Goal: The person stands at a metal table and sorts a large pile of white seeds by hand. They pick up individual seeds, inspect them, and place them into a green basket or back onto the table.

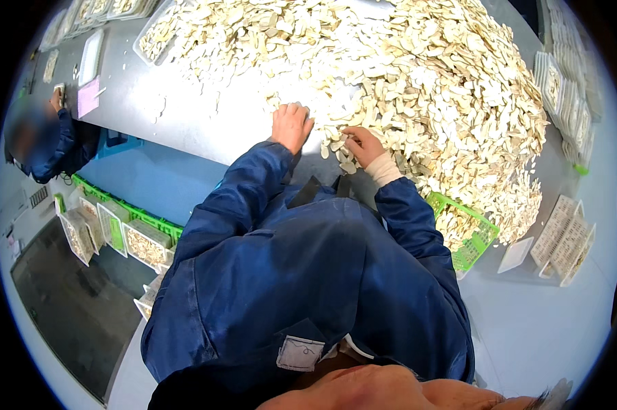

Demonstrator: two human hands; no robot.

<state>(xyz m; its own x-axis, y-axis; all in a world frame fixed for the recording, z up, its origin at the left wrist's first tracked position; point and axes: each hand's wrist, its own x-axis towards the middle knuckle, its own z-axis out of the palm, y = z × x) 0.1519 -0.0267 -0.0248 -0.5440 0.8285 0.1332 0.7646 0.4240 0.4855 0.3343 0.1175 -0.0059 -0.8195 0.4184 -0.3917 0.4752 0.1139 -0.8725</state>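
Observation:
A large heap of pale, flat dried slices [452, 89] covers the middle and right of the metal table [192, 126]. My left hand [291, 128] rests at the near edge of the heap, on the brightly lit tabletop. Its fingers point away from me and the thumb stands apart; no slice shows in it. To its right, my right hand [365, 145] reaches into the fringe of the heap, thumb and fingers bent around a few slices. A small group of loose slices [335, 145] lies between the two hands.
A green basket [467, 236] holding slices sits by my right forearm. White trays [561, 239] stand at right; another clear tray [148, 48] is at the far left of the heap. Green-rimmed crates [134, 229] are at lower left. A co-worker [55, 140] works at the table's left end.

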